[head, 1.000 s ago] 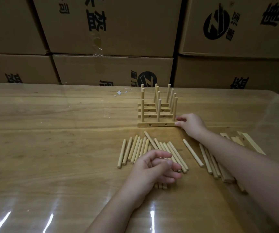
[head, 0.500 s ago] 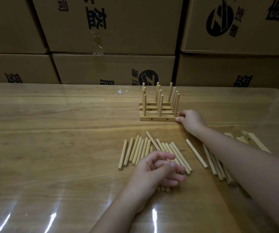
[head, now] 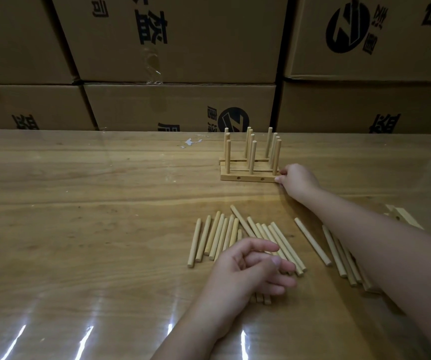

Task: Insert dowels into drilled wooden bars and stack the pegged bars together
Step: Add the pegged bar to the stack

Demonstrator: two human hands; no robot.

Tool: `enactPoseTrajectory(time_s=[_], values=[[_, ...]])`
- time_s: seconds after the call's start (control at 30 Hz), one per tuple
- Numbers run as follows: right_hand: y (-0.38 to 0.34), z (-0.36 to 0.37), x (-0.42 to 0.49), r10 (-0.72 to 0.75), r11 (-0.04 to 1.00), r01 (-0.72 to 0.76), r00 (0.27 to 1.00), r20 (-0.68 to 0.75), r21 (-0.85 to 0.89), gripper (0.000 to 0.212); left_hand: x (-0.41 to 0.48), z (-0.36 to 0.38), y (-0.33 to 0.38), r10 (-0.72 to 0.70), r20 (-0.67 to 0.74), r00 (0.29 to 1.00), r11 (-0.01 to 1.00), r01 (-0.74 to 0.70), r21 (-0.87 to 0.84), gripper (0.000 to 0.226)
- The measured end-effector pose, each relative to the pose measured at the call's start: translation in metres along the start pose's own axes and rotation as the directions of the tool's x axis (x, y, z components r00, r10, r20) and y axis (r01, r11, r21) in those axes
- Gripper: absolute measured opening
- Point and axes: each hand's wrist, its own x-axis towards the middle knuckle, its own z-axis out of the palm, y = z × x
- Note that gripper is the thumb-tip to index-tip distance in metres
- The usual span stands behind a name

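Several pegged bars (head: 248, 175) stand side by side at the table's middle back, each with upright dowels in it; the front bar shows two side holes. My right hand (head: 298, 181) reaches to their right end, and its thumb and fingertips pinch the end of the front bar. A spread of loose dowels (head: 219, 235) lies nearer to me. My left hand (head: 250, 268) hovers over the near part of that spread with its fingers loosely curled and nothing in them. A few dowel ends stick out from under it.
More loose dowels (head: 339, 255) lie partly hidden under my right forearm. Plain wooden bars (head: 403, 216) sit at the right edge. Stacked cardboard boxes (head: 183, 107) wall off the back of the glossy table (head: 79, 229). A paper scrap (head: 191, 142) lies behind.
My right hand has slid the pegged bars a little farther away from me. My left hand has stayed over the loose dowels.
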Motion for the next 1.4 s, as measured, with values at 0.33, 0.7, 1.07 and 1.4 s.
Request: enactPoseTrajectory(time_s=[0.33, 0.7, 1.07, 1.4], values=[[-0.004, 0.000, 0.007, 0.027, 1.000, -0.027, 0.999, 0.025, 0.000, 0.031, 0.001, 0.002, -0.001, -0.005, -0.005, 1.000, 1.000, 0.005, -0.008, 0.021], [-0.006, 0.003, 0.013, 0.003, 0.997, -0.002, 1.000, 0.009, -0.078, 0.027, 0.000, 0.003, 0.001, -0.005, 0.002, 1.000, 1.000, 0.005, -0.007, 0.019], [-0.002, 0.002, 0.007, 0.009, 0.998, -0.009, 1.000, 0.000, -0.059, 0.032, 0.001, 0.002, -0.004, 0.006, -0.016, 1.000, 1.000, -0.006, 0.020, 0.014], [0.035, -0.026, -0.059, -0.035, 0.925, 0.056, 0.997, -0.062, 0.377, 0.039, 0.000, 0.003, 0.001, 0.011, -0.024, 1.000, 1.000, -0.011, 0.025, 0.024]])
